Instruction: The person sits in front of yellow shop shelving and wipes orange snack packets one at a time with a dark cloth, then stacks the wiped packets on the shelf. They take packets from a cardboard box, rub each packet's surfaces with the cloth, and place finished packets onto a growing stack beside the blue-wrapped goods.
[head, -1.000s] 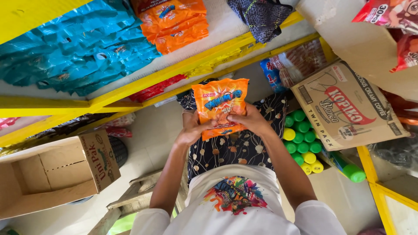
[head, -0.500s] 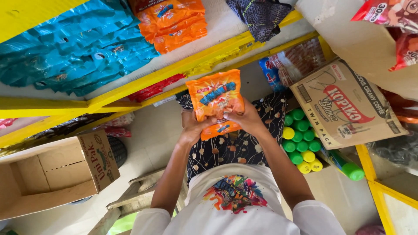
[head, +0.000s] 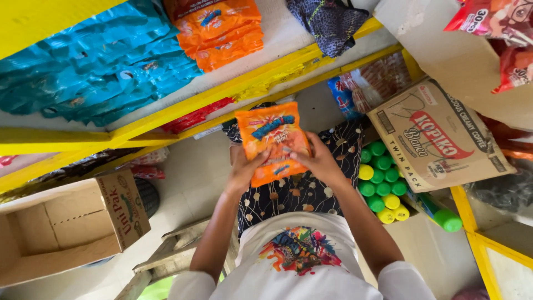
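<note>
I see both hands pinching an orange snack packet (head: 272,141) between them, the left hand (head: 244,169) on its lower left edge, the right hand (head: 317,161) on its lower right; above them sits a yellow shelf (head: 183,108), right of them green and yellow bottles (head: 383,183)

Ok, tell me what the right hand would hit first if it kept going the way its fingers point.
Probably the orange snack packet that the right hand already grips, and past it the left hand; depth is unclear.
</note>
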